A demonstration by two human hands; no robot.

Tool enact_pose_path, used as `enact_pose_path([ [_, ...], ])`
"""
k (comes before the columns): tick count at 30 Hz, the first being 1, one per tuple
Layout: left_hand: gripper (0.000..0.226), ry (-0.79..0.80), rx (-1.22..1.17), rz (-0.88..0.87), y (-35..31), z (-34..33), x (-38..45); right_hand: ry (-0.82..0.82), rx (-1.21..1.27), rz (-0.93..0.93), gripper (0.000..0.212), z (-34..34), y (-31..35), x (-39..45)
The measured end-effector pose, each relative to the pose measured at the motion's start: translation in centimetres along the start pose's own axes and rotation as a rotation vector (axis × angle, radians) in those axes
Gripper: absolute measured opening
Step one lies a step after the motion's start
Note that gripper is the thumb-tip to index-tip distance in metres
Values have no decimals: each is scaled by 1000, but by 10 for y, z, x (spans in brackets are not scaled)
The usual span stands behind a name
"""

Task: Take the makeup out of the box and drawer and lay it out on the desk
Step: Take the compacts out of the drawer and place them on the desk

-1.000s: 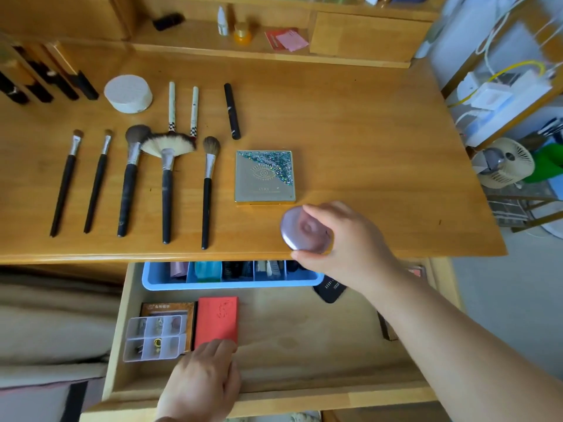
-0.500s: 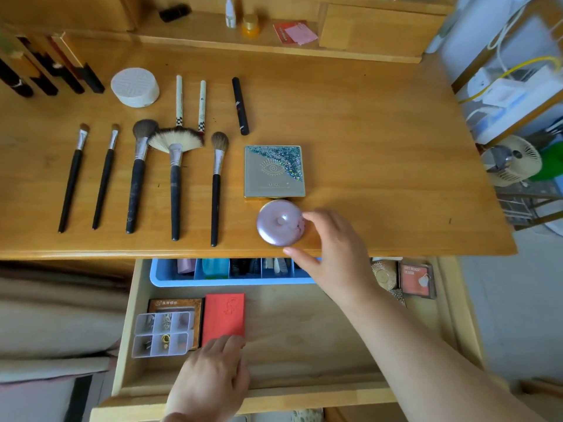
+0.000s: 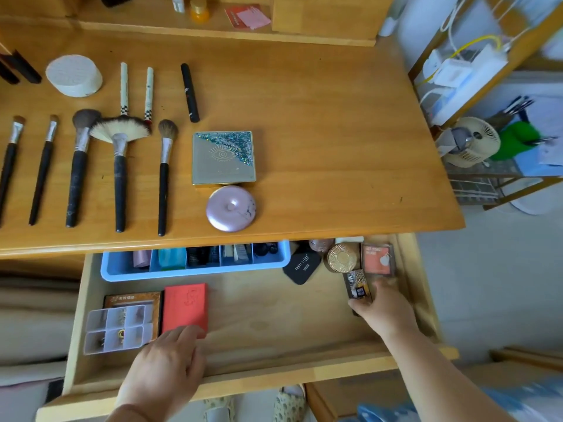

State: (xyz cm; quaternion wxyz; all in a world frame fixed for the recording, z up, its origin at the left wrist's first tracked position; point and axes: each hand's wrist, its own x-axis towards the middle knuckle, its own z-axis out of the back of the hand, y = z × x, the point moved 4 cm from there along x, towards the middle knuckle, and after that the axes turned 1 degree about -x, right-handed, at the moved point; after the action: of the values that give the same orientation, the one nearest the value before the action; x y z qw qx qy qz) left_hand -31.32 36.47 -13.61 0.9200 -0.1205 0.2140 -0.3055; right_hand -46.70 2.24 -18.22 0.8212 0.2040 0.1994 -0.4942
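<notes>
On the desk (image 3: 320, 132), a pink round compact (image 3: 230, 208) lies just below a square glitter palette (image 3: 223, 156), right of a row of several brushes (image 3: 119, 172). The drawer (image 3: 274, 324) is pulled out below. My right hand (image 3: 384, 309) is in the drawer's right corner and pinches a small dark patterned palette (image 3: 357, 284). Beside it lie a gold round compact (image 3: 342, 257), an orange blush (image 3: 377, 258) and a black compact (image 3: 301, 266). My left hand (image 3: 164, 367) rests flat at the drawer front, fingertips touching a red box (image 3: 185, 306).
A blue divided tray (image 3: 195, 272) with small items sits at the drawer's back. A clear compartment box (image 3: 117, 328) lies left of the red box. A white round jar (image 3: 74, 75) and pencils lie on the desk. A small fan (image 3: 472, 141) stands beyond the desk's right edge.
My right hand set the pink compact on the desk, let go, and moved down right into the drawer onto the patterned palette. My left hand stayed put.
</notes>
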Motion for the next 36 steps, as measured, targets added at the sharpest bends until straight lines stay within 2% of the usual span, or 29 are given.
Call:
enact_pose_path([
  [5, 30, -8, 32, 9, -2, 0, 0, -20, -91, -12, 47, -11, 7, 5],
  [9, 31, -9, 40, 13, -3, 0, -1, 77, -138, 32, 37, -7, 3, -1],
  [13, 33, -10, 37, 7, -6, 3, -2, 98, 0, 143, 33, 17, 3, -29],
  [17, 34, 9, 17, 4, -6, 4, -1, 13, 241, 357, 27, 63, 48, -67],
  [20, 33, 29, -7, 6, -5, 4, -2, -157, 370, 495, 26, 103, 106, -80],
  [22, 31, 32, -15, 5, -5, 5, -1, -263, 454, 519, 23, 118, 141, -73],
  [24, 31, 34, -30, 1, -5, 7, 0, -300, 452, 515, 41, 123, 174, -57],
  [27, 30, 39, -50, -2, -3, 7, -1, -310, 279, 490, 67, 115, 206, -33],
  [31, 31, 55, -69, -6, -1, 6, 0, -342, 130, 449, 64, 100, 223, -17],
  [34, 30, 46, -73, -11, 0, 5, 1, -379, 113, 467, 58, 94, 229, -14],
  [36, 31, 51, -76, -10, 0, 5, 1, -371, 128, 477, 63, 92, 228, -16],
])
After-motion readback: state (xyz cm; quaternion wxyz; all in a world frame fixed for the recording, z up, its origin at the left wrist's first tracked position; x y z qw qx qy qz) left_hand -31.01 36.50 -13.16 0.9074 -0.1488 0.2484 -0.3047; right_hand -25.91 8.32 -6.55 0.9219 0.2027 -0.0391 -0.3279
